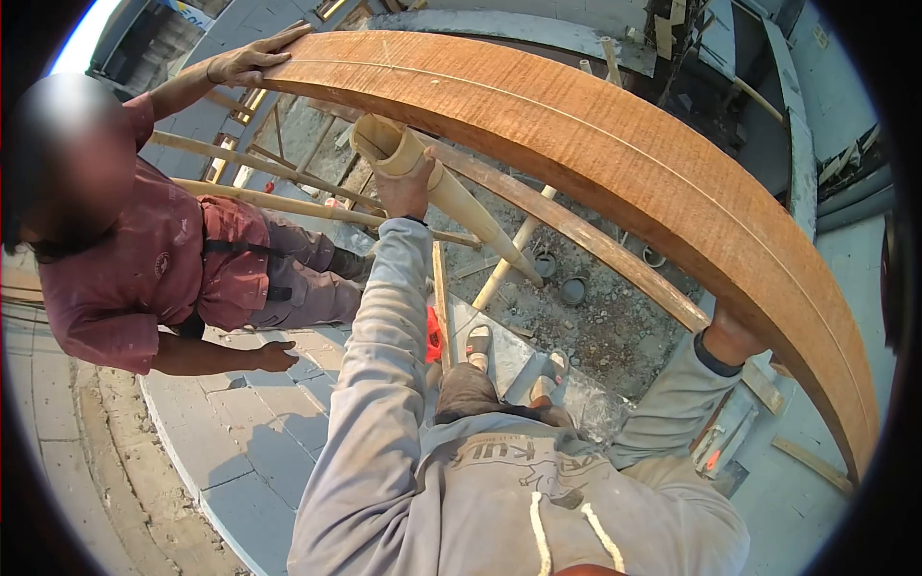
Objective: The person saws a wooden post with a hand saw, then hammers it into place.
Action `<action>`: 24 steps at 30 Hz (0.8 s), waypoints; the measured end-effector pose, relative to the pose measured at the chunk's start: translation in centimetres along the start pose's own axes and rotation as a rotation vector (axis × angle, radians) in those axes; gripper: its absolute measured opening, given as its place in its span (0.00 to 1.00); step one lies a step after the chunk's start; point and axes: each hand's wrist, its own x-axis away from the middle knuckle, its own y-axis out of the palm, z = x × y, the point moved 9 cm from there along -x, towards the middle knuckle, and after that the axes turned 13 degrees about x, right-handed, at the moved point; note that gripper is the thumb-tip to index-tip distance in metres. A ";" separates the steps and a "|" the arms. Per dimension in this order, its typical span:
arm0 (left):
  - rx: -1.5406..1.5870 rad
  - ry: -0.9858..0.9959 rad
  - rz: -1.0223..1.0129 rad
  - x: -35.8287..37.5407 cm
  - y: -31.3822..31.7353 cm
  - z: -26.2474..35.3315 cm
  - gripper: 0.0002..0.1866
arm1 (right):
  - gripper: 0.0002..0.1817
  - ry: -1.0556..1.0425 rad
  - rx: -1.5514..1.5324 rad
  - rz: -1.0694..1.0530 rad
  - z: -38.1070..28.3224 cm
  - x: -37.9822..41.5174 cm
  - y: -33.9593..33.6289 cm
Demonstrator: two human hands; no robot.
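A long wooden beam (576, 125), bent in view by the lens, with a pale line along its face, spans from upper left to lower right. My left hand (408, 187) is wrapped round the upper end of a bamboo pole (471, 211), whose split, hollow top shows just below the beam. At the right, my right hand (732, 336) grips the lower edge of the beam, its fingers partly hidden. A co-worker in a red shirt (134, 259) stands at the left, one hand on the beam's far left end and the other hand low and free.
Below lie rubble ground (615, 326) and buckets (573, 290). Bamboo poles (279, 201) and a wooden plank (576, 230) cross the opening. My sandalled feet are on a ledge beside plastic sheeting. Grey blockwork (259, 422) curves at lower left; a loose wood strip (812, 463) lies right.
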 end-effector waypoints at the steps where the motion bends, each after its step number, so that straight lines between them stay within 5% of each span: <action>1: 0.020 0.013 -0.002 0.0 0.2 0.2 0.36 | 0.38 0.002 0.024 0.017 0.0 -0.1 -0.2; 13: -0.085 -0.127 -0.021 -0.2 0.0 -1.6 0.37 | 0.39 0.061 -0.196 -0.002 -0.3 0.4 0.0; 20: -0.006 -0.047 -0.041 -0.6 0.0 -1.4 0.41 | 0.37 0.034 -0.044 0.040 -0.2 -0.2 0.4; 24: 0.033 -0.042 -0.017 -0.5 0.0 -1.4 0.36 | 0.38 0.028 -0.057 -0.016 -0.3 -0.3 0.7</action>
